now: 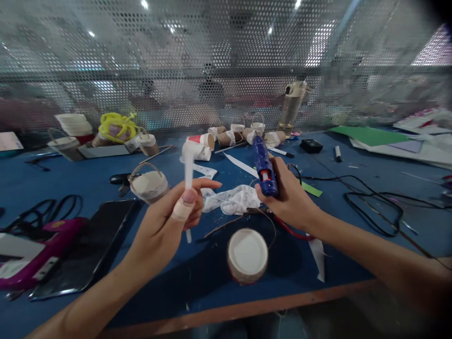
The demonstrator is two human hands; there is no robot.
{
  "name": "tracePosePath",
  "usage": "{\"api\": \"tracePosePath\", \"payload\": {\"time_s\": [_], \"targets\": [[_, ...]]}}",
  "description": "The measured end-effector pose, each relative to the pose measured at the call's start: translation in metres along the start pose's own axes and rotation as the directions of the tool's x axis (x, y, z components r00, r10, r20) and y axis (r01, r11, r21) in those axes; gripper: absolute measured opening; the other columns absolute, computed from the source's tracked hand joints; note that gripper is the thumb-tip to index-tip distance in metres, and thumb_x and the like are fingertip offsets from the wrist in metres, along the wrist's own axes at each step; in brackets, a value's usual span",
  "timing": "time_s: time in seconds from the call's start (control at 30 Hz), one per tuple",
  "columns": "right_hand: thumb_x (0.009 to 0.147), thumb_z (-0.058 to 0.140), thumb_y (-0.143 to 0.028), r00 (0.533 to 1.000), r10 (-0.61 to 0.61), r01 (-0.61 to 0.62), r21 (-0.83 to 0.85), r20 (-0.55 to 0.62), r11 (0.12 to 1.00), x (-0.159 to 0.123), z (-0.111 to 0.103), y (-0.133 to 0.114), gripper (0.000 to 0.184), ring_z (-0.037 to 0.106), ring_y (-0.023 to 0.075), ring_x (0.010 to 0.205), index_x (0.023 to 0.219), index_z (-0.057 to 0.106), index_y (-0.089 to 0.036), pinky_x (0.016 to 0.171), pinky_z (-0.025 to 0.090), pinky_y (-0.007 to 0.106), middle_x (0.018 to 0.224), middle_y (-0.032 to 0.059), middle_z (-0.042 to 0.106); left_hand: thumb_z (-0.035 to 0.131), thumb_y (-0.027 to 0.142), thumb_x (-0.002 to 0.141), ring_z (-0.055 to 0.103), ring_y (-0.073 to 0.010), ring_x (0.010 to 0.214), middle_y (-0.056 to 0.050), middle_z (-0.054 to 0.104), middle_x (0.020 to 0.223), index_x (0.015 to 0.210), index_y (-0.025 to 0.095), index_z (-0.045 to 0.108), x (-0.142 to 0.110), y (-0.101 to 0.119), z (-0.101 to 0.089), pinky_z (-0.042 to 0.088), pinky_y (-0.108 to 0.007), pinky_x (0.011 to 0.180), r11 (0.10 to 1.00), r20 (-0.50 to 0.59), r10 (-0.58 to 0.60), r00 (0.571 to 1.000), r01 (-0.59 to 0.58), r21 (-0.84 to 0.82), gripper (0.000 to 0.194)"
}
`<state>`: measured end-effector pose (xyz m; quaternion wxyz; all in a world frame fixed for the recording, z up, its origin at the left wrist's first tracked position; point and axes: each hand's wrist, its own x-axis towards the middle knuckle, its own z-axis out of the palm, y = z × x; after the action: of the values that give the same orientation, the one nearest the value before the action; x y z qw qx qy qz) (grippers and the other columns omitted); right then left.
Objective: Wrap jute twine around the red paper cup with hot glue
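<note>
My left hand (173, 214) is closed in a pinch on a translucent white glue stick (189, 176), held upright above the blue table. My right hand (287, 195) grips a blue glue gun (264, 168) whose nozzle points away from me; its rear opening faces me. The stick and the gun are apart, about a hand's width. Below and between the hands stands an upside-down paper cup (247, 255) wrapped in brown, near the front edge. A crumpled white paper (233, 198) lies just beyond it.
A small cup basket with a wire handle (149, 184) sits left of my left hand. A phone (95, 242) and a pink glue gun (38, 254) lie at the left. Several cups (226, 136), a bottle (293, 106), black cables (370, 197) and green paper (370, 135) fill the back and right.
</note>
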<state>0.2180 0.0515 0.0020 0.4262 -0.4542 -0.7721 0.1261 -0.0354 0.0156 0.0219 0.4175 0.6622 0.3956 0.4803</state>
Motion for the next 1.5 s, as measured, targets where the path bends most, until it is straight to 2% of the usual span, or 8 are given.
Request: {"api": "tracePosePath", "payload": {"time_s": [0.13,0.23,0.57,0.73,0.9,1.2,1.37,1.5], "targets": [[0.088,0.057,-0.017,0.997,-0.017,0.015,0.020,0.072,1.000,-0.004,-0.001,-0.005,0.033,0.061,0.0252,0.094,0.116,0.040,-0.023,0.083,0.052,0.040,0.107,0.0093,0.061,0.052,0.040,0.104,0.062,-0.0165,0.071,0.000,0.068,0.082,0.127,0.036,0.072,-0.001,0.002,-0.003,0.044,-0.025,0.062,0.923,0.228,0.026,0.973,-0.110,0.368,0.031],[0.088,0.061,-0.016,0.997,0.008,-0.012,0.044,0.077,0.999,-0.008,0.001,-0.003,0.037,0.063,0.0266,0.101,0.118,0.041,-0.024,0.089,0.053,0.043,0.115,0.0110,0.061,0.052,0.036,0.104,0.072,-0.0185,0.085,0.002,0.079,0.103,0.133,0.038,0.068,-0.002,0.001,-0.003,0.049,-0.024,0.076,0.862,0.374,0.002,0.927,-0.191,0.469,0.033],[0.076,0.081,-0.023,0.975,0.164,-0.141,0.152,-0.150,0.978,-0.010,0.008,0.005,0.042,0.067,0.0274,0.094,0.109,0.055,-0.024,0.078,0.056,0.042,0.105,0.0068,0.068,0.040,0.043,0.108,0.065,-0.0144,0.075,0.001,0.075,0.090,0.130,0.024,0.066,0.001,0.005,0.000,0.045,-0.021,0.067,0.868,0.456,-0.219,0.863,-0.041,0.494,0.039],[0.074,0.086,-0.028,0.967,0.165,-0.124,0.208,-0.195,0.970,-0.014,0.013,0.006,0.046,0.067,0.0241,0.084,0.108,0.054,-0.025,0.073,0.056,0.040,0.097,0.0028,0.068,0.039,0.045,0.107,0.043,-0.0097,0.055,0.006,0.050,0.063,0.109,0.020,0.065,0.001,0.004,0.002,0.032,-0.021,0.051,0.900,0.461,-0.248,0.852,0.027,0.435,0.036],[0.075,0.086,-0.021,0.960,0.167,-0.096,0.299,-0.223,0.949,-0.019,0.021,0.006,0.047,0.070,0.0239,0.088,0.109,0.054,-0.028,0.080,0.058,0.042,0.103,0.0021,0.069,0.041,0.050,0.106,0.030,-0.0089,0.053,0.008,0.036,0.064,0.103,0.020,0.061,-0.003,0.000,0.004,0.026,-0.020,0.045,0.946,0.456,-0.278,0.845,0.158,0.284,0.036],[0.081,0.076,-0.018,0.986,0.087,-0.020,0.426,-0.139,0.904,-0.019,0.020,0.005,0.048,0.069,0.0226,0.099,0.120,0.050,-0.029,0.086,0.060,0.041,0.128,0.0079,0.064,0.049,0.060,0.100,0.018,-0.0061,0.049,0.011,0.027,0.063,0.105,0.022,0.057,-0.003,0.004,0.003,0.013,-0.016,0.040,0.874,0.462,-0.433,0.774,0.486,0.005,0.040],[0.077,0.083,-0.022,0.962,0.135,-0.037,0.375,-0.238,0.926,-0.021,0.022,0.008,0.051,0.070,0.0262,0.104,0.117,0.053,-0.028,0.087,0.060,0.043,0.123,0.0075,0.067,0.050,0.059,0.100,0.016,-0.0047,0.046,0.011,0.027,0.061,0.105,0.024,0.059,-0.002,0.003,0.003,0.012,-0.013,0.038,0.846,0.476,-0.449,0.756,0.531,-0.047,0.037],[0.075,0.085,-0.028,0.977,0.163,-0.098,0.380,-0.141,0.920,-0.022,0.027,0.004,0.047,0.072,0.0282,0.105,0.111,0.055,-0.026,0.088,0.061,0.044,0.120,0.0085,0.070,0.050,0.057,0.101,0.016,-0.0042,0.046,0.011,0.028,0.060,0.104,0.024,0.059,-0.002,0.001,0.004,0.014,-0.011,0.038,0.856,0.501,-0.420,0.756,0.514,-0.057,0.035]]}}
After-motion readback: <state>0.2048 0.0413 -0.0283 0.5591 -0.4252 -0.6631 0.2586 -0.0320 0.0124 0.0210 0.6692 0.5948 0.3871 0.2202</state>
